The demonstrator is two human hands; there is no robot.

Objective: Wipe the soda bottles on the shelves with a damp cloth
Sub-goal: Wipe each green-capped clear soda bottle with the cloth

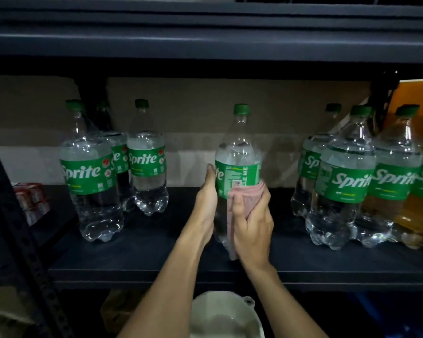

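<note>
So that it stays steady, the left hand [206, 203] grips the Sprite bottle [237, 167] near the shelf's front edge [156, 269] while the right hand [252, 225] clutches a pink cloth [247, 198] against it.

left hand [206, 201] grips a sprite bottle [237, 152] standing on the dark shelf [156, 250], right hand [253, 223] presses a pink cloth [248, 195] against its side. more bottles both sides, white basin [220, 315] below.

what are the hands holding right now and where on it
The left hand grips the middle Sprite bottle by its left side, level with its label. The right hand holds a pink cloth bunched against the bottle just under that label.
</note>
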